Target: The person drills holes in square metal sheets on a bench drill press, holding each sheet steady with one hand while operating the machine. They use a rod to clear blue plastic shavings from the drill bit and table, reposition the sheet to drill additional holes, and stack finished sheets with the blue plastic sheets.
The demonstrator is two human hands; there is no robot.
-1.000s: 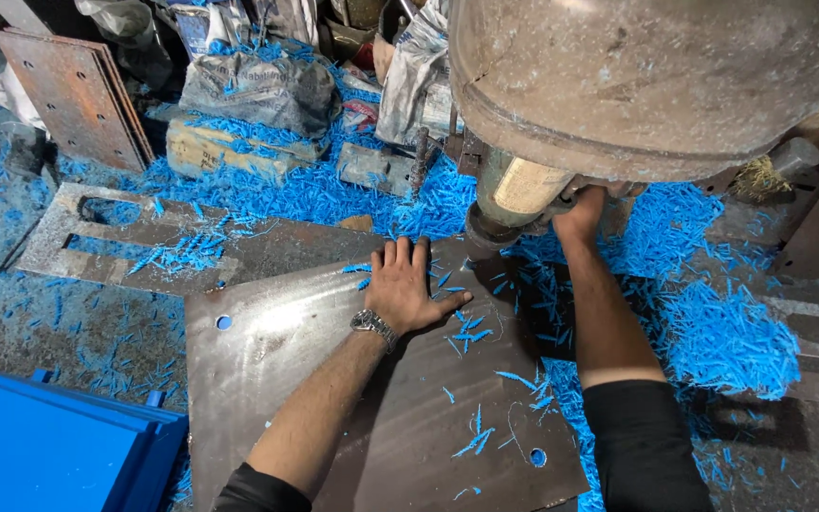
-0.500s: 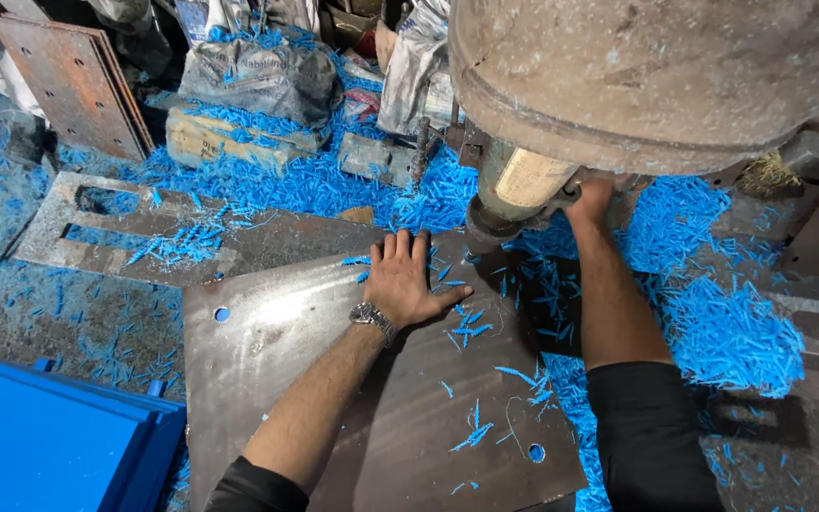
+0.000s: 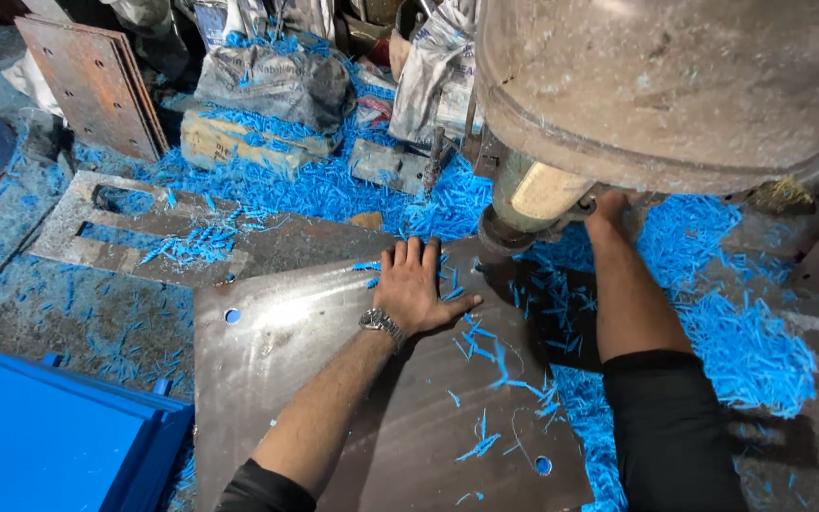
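Head view: left hand [image 3: 416, 284] lies flat on steel plate [image 3: 334, 379].

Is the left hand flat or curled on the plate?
Flat: the left hand lies palm down, fingers straight, on the plate.

The plate [image 3: 334, 379] is a large flat sheet of grey-brown steel, lying level at the near middle of the scene, its far edge running under the drill head [image 3: 533, 204]. It is roughly square and turned a little, so its corners point off-axis. A round hole shows near its far left corner and another near its near right corner, both showing blue through them. Thin blue shavings [image 3: 485, 356] lie scattered across its right half, and faint scribed curves mark that side. The left hand [image 3: 414, 289] lies flat on its far part, fingers spread.
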